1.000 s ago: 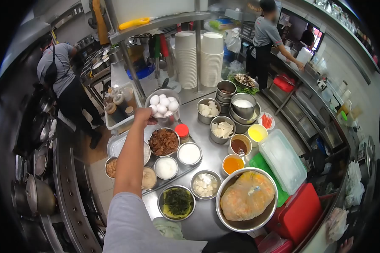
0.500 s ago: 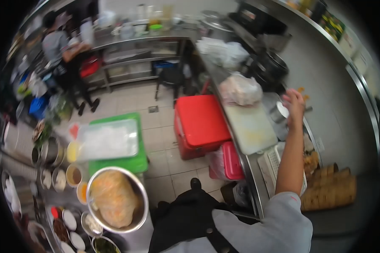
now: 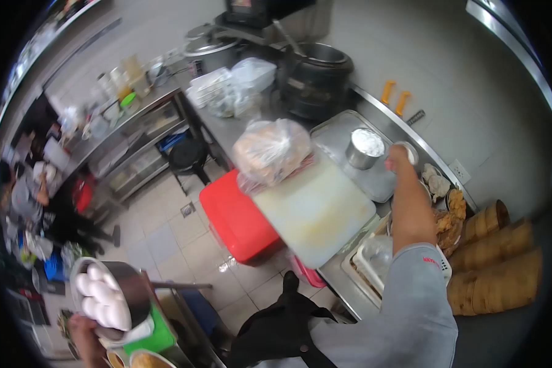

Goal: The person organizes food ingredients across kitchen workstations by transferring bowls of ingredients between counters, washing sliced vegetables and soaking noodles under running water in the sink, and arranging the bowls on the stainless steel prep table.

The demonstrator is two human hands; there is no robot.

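At the lower left my left hand [image 3: 87, 336] grips the metal pot of white eggs [image 3: 102, 297], which is tilted with its mouth to the left. On the right my right hand [image 3: 400, 158] reaches over the counter, its fingers closed at a small round container [image 3: 411, 152] beside the wall edge. Just left of that hand stands a metal pot with white contents [image 3: 365, 148] on a metal tray [image 3: 334, 132]. A white cutting board [image 3: 316, 211] lies nearer me, with a plastic bag of food [image 3: 273, 149] at its far end.
A red cooler box [image 3: 236, 214] stands beside the counter. Bamboo steamers [image 3: 500, 279] and fried food [image 3: 451, 221] sit at the right. A black pot [image 3: 316, 80] is at the back. Two persons [image 3: 27, 199] are at the far left. A green board [image 3: 150, 331] lies low left.
The view has swung right, from the ingredient table to the wall counter. My left hand has carried the egg pot off that table. My right hand, spread half a second ago, is now closed at the small container.
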